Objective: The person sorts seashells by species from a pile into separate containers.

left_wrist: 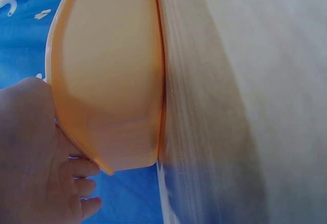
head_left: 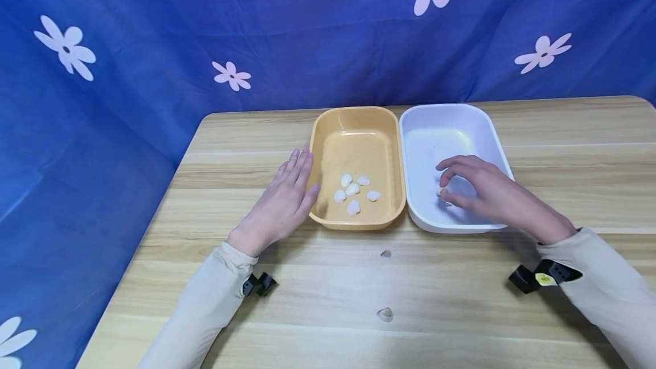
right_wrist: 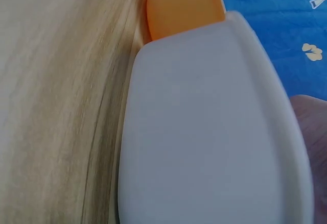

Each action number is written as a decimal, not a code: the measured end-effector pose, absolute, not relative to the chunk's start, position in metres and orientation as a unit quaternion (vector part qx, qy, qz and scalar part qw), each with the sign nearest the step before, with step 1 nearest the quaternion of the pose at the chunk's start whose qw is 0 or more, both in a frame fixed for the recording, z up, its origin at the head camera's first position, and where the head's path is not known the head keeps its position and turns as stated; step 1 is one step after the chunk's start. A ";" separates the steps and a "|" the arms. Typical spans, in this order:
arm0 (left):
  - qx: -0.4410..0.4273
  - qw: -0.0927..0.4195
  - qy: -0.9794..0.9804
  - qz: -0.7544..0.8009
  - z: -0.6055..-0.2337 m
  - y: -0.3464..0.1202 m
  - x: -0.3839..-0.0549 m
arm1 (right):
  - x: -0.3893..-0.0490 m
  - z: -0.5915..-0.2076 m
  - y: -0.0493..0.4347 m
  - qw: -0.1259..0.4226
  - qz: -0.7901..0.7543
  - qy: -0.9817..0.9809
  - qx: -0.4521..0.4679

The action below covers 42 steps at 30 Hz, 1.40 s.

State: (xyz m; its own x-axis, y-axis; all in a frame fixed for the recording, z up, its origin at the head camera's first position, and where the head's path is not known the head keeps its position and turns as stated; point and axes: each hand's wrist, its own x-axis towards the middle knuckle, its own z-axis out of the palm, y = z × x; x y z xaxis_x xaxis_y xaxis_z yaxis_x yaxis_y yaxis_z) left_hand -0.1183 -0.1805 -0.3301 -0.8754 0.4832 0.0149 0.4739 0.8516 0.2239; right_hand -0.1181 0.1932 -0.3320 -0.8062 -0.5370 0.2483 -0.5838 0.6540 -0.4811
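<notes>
My left hand lies with straight fingers along the left rim of the yellow-orange tray. In the left wrist view, the fingers show beside that tray's edge. Several white seashells lie inside it, toward the near end. My right hand is over the white tray, its index finger and thumb pinching a small pale shell. Just below the thumb, a faint shape shows in the tray, mostly hidden. In the right wrist view, the white tray's wall hides most of the hand.
Two darker seashells lie on the wooden table in front of the trays: a smaller one and, nearer, another one. Both trays stand side by side near the back edge. A blue curtain with white flowers hangs behind.
</notes>
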 end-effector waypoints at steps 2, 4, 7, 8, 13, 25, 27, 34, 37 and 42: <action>0.249 0.021 0.962 0.112 -0.330 -0.180 -0.118 | -0.122 -0.334 0.193 0.040 0.278 -0.908 0.312; 0.250 0.020 0.961 0.113 -0.330 -0.180 -0.118 | -0.125 -0.336 0.193 0.034 0.275 -0.909 0.313; 0.251 0.019 0.961 0.113 -0.331 -0.180 -0.118 | -0.128 -0.338 0.194 0.021 0.268 -0.913 0.308; 0.251 0.019 0.961 0.113 -0.330 -0.180 -0.118 | -0.130 -0.338 0.193 0.018 0.264 -0.914 0.306; 0.250 0.020 0.961 0.115 -0.330 -0.180 -0.118 | -0.134 -0.339 0.193 0.015 0.251 -0.918 0.306; 0.247 0.020 0.961 0.122 -0.331 -0.179 -0.118 | -0.142 -0.342 0.192 0.002 0.239 -0.919 0.313; 0.246 0.022 0.961 0.123 -0.331 -0.179 -0.117 | -0.142 -0.342 0.192 0.002 0.237 -0.920 0.311; 0.249 0.018 0.961 0.121 -0.331 -0.180 -0.118 | -0.137 -0.333 0.191 0.017 0.230 -0.922 0.310; 0.250 0.017 0.961 0.121 -0.330 -0.180 -0.118 | -0.132 -0.329 0.190 0.017 0.233 -0.923 0.306; 0.248 0.019 0.961 0.123 -0.330 -0.180 -0.118 | -0.119 -0.325 0.189 0.053 0.260 -0.905 0.331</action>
